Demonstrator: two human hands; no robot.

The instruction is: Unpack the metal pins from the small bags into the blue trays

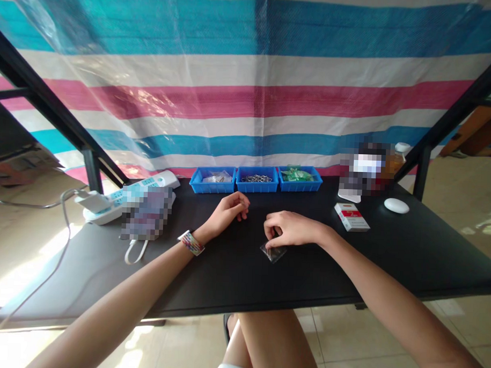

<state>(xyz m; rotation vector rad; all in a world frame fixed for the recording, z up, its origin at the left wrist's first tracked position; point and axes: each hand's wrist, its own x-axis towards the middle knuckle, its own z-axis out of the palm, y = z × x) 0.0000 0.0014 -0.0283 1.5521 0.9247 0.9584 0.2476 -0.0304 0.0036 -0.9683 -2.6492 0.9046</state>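
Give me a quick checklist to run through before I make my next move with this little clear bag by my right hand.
1. Right hand at the small clear bag: ok, fingertips are at its upper edge.
2. Firm grip on the bag: cannot tell from this view.
3. Bag contents right: cannot tell, too small to make out.
4. Left hand out of the way: ok, it is apart from the bag, nearest the middle blue bin.
5. Bins stocked: ok, something shows in the left blue bin, the middle one and the right blue bin.
6. Red-and-white pack clear of the right hand: ok, it lies apart, further right.
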